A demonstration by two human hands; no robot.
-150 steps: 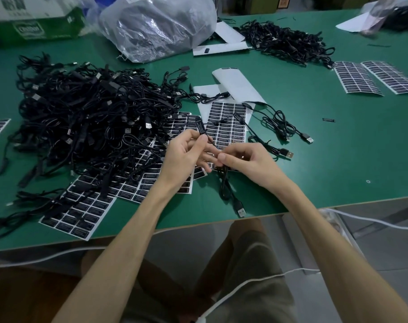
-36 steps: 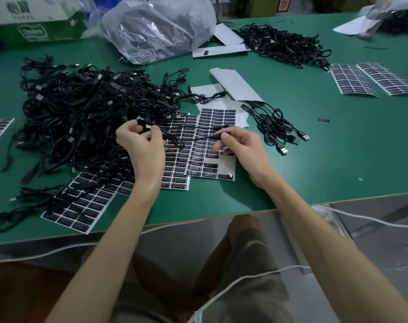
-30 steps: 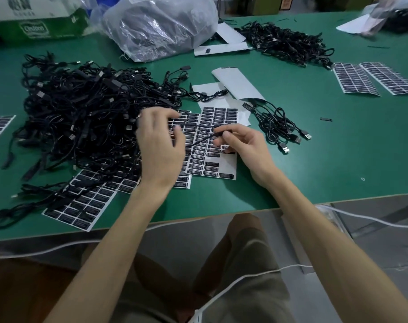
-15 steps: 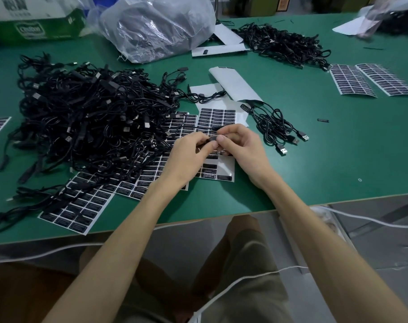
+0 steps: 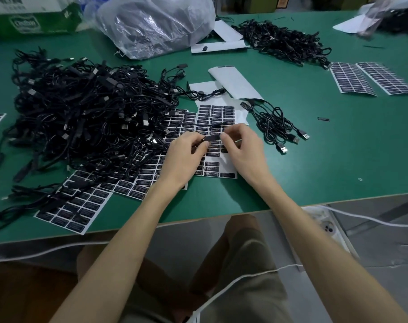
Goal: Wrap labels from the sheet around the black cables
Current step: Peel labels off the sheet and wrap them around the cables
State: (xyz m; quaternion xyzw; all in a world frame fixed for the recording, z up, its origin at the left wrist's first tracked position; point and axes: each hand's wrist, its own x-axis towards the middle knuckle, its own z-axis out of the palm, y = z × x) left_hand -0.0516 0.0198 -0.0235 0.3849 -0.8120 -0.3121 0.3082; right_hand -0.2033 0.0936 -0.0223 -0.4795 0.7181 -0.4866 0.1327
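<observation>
Whereas a second ago the left hand (image 5: pixel 186 157) was away at the pile of black cables (image 5: pixel 81 117) to the left of where the grip is now, it has come back to meet the right hand (image 5: pixel 243 150), and the two are fingertip to fingertip just above the label sheet (image 5: pixel 224 174). Half a second ago they had already closed in; since then a short black label (image 5: pixel 211 137) has come into plain sight, stretched flat between them. By my reading the peel is done and the wrap itself is starting on this one cable (image 5: pixel 210 124).

Each hand makes a narrow grip. The left hand's thumb and forefinger pinch the label's left end; the right hand's curled fingertips pinch its right end, the other fingers tucked under. A thin cable runs just beyond the grip, from above the right fingertips back toward the pile. Whether it already lies inside the label cannot be told, since the fingers cover that spot.

Right of the grip, a small bunch of cables (image 5: pixel 275 127) lies on the green worktop (image 5: pixel 326 159), its plugs fanned out, apart from both hands.
</observation>
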